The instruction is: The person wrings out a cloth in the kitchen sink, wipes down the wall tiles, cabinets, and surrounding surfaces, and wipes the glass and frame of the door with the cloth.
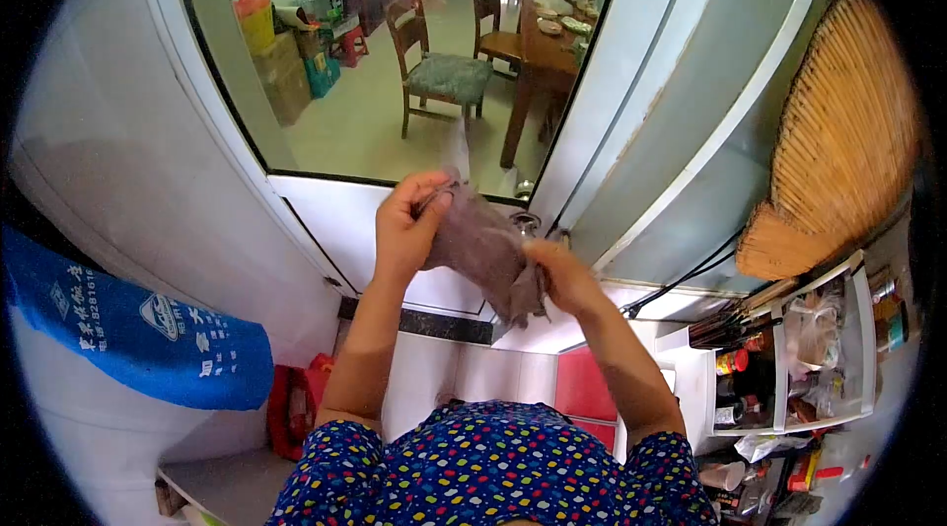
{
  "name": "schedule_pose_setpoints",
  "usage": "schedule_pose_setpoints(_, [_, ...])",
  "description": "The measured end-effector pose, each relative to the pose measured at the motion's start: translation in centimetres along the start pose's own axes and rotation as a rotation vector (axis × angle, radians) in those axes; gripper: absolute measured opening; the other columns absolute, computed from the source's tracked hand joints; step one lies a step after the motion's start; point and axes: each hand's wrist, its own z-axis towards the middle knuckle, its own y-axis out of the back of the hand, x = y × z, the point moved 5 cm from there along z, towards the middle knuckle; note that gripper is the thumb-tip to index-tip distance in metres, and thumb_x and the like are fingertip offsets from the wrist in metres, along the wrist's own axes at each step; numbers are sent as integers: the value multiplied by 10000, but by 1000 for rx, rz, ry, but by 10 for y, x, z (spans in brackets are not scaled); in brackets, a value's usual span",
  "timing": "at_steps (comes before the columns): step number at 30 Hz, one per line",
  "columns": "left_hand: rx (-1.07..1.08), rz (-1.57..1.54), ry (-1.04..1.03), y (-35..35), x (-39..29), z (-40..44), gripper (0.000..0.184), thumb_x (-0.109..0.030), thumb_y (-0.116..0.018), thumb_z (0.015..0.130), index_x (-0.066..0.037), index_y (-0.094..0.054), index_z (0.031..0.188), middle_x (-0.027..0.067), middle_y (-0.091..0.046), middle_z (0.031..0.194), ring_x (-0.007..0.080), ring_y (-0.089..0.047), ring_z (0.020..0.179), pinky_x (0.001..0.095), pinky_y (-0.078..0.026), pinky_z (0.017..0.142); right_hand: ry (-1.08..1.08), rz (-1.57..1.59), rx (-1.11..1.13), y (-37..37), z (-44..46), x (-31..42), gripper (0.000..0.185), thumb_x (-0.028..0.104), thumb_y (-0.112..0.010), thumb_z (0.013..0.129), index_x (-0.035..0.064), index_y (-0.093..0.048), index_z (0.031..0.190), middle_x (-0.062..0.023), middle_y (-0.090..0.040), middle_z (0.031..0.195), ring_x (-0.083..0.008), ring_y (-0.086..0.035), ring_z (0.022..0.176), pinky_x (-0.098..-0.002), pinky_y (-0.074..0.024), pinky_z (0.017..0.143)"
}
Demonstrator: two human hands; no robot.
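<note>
A greyish-brown cloth is stretched between my two hands in front of the door. My left hand pinches its upper left corner, fingers closed. At the lower right, my right hand grips the bunched other end. The cloth hangs in the air and looks slightly blurred. Just behind it, close to my right hand, a round metal door knob shows in part. The glass door with its white lower panel stands directly ahead.
A blue printed cloth hangs at the left, above a red bag. On the right are a woven fan and a white rack of bottles and jars. Through the glass, a chair stands beside a wooden table.
</note>
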Motion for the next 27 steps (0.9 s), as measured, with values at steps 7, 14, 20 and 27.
schedule_pose_setpoints(7, [227,977,-438,-32,-18,-45,293,-84,-681,761,-140,-673,1049,59,-683,1009,287,-625,832,382,-513,717,-70,36,13,-9,-2,-68,327,236,-578,922,2,-592,1149,-78,-644,1079,-184,-622,948,-325,-499,848])
schedule_pose_setpoints(14, [565,622,-241,-31,33,-95,346,-147,-705,814,-114,-627,1150,59,-655,1059,240,-608,1022,352,-507,860,52,447,-223,5,-14,-52,328,198,-434,982,19,-537,1237,-120,-585,1220,-229,-583,1097,-363,-466,957])
schedule_pose_setpoints(20, [161,-458,609,-16,118,-113,620,-408,-611,907,-95,-386,1392,87,-507,1275,218,-485,1194,364,-438,985,192,-140,-96,-18,-20,-43,366,238,-498,955,1,-546,1230,-139,-546,1255,-261,-507,1189,-369,-381,1029])
schedule_pose_setpoints(27, [-27,-869,604,-16,122,-127,441,-378,-482,975,-82,-478,1301,81,-574,1218,223,-564,1115,387,-469,951,458,-883,29,-75,-33,-36,419,248,-578,915,-14,-537,1239,-182,-488,1300,-316,-462,1226,-387,-354,1045])
